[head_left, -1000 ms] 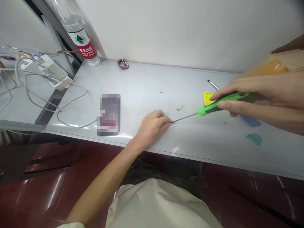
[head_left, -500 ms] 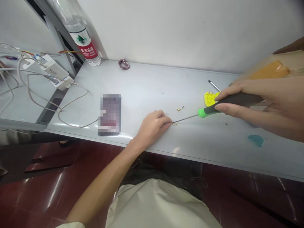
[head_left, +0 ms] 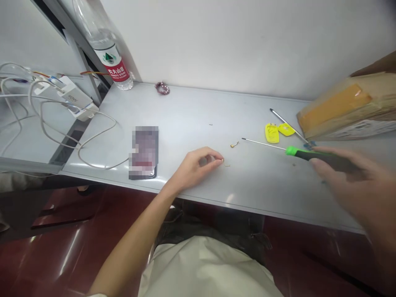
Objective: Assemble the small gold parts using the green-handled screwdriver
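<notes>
Right hand grips a green-black screwdriver, thin metal shaft pointing left. Left hand loosely clenched, fingertips just beside a tiny gold piece on the counter.

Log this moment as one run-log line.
left hand: at tiny gold part | right hand: on green-handled screwdriver | nearby: yellow picks

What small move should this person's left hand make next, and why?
Probably it should pinch the tiny gold-coloured metal piece, because the curled fingertips of the left hand already sit right beside it, while the right hand grips the green-and-black screwdriver off to the side.
</notes>
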`<state>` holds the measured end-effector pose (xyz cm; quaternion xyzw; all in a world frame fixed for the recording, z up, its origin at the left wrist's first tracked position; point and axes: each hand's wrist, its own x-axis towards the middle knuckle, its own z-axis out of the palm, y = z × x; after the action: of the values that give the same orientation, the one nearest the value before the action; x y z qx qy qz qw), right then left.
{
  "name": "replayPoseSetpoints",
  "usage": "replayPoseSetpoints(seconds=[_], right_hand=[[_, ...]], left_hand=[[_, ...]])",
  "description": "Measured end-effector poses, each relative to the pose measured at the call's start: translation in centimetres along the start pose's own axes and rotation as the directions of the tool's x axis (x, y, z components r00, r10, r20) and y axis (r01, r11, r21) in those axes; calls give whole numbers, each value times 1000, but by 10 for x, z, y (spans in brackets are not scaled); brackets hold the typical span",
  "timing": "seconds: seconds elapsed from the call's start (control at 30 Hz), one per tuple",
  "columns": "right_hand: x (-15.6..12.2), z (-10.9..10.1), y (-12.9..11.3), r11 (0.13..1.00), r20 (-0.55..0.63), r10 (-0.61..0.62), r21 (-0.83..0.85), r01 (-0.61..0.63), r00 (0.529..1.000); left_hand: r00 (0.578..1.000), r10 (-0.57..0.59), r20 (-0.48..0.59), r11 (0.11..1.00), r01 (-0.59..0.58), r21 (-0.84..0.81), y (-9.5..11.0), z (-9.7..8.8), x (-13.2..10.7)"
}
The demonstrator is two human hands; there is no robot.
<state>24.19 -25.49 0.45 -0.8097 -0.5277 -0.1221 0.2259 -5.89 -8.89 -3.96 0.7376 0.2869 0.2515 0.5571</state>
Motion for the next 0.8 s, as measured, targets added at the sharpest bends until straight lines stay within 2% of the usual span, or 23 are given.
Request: replayPoseSetpoints(seconds=[0.1, 0.17, 0.23, 0.3, 0.33, 0.4, 0.43, 0.47, 0.53, 0.6, 0.7, 0.8], right_hand=[[-31, 24, -5, 991, -104, -47, 123, 60, 993], [-37, 35, -8, 990, -50, -82, 111, 87, 995], [-36, 39, -16, 990, -35, -114, 80, 116, 993], [-31, 38, -32, 989, -103, -110, 84, 119, 989], [-28, 37, -44, 986, -98, -107, 119, 118, 989], [-23, 33, -72, 939, 31, -199, 292, 181, 980], [-21, 31, -87, 890, 120, -271, 408, 201, 955], [-20, 30, -101, 842, 164, -293, 511, 174, 942], [-17, 30, -124, 758, 275, -276, 652, 33, 921], [-15, 32, -139, 677, 345, -234, 729, -102, 909], [-15, 37, -147, 584, 427, -144, 765, -271, 893], [-17, 44, -147, 455, 526, -71, 773, -441, 848]], left_hand=[[997, -71, 5, 960, 69, -273, 1, -9, 1], [997, -84, -2, 918, 76, -389, 1, -12, 2], [995, -98, -22, 893, 78, -443, 0, -13, 3], [993, -113, -32, 884, 86, -460, -1, -13, 3], [993, -116, -23, 882, 92, -463, -1, -12, 2], [994, -107, 23, 883, 105, -458, -1, -11, 0], [994, -99, 46, 888, 109, -448, -1, -10, -1], [994, -87, 59, 895, 105, -434, 0, -10, -2], [997, -55, 61, 910, 75, -408, 1, -9, -2], [999, -22, 50, 915, 40, -402, 2, -8, -3], [999, -2, 44, 901, 21, -434, 1, -8, -2], [1000, 4, 29, 888, 10, -459, 0, -7, -2]])
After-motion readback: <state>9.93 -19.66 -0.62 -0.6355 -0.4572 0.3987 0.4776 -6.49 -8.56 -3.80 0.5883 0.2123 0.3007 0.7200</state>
